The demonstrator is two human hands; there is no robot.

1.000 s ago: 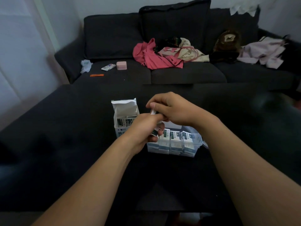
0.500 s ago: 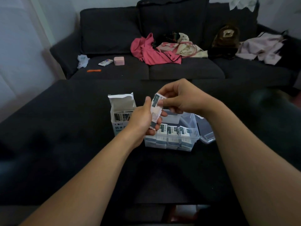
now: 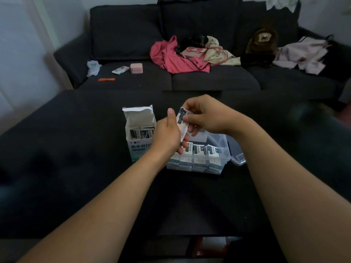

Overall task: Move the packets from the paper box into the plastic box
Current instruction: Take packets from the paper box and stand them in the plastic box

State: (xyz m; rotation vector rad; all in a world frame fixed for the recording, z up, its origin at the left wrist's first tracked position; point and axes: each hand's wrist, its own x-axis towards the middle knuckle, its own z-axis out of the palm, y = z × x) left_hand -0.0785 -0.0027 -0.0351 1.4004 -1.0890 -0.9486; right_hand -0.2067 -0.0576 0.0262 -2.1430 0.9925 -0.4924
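1. The left hand (image 3: 167, 135) grips the lower part of a small stack of packets (image 3: 182, 120), fingers curled round it from behind, thumb up along its near face.
2. The right hand (image 3: 205, 116) pinches the top of the same stack between thumb and fingertips, probably to square it up or peel off a packet before it goes in.
3. The stack is held upright above the near-left corner of the plastic box (image 3: 226, 149), touching neither box, so a short drop would seat it.
4. The plastic box sits on the dark counter (image 3: 76, 168) with its lid (image 3: 237, 154) folded open to the right; a row of packets already lines its near side, leaving room behind.
5. The paper box (image 3: 138, 133) stands just beside it on the left, flap up, with more packets inside, so the job looks roughly midway.
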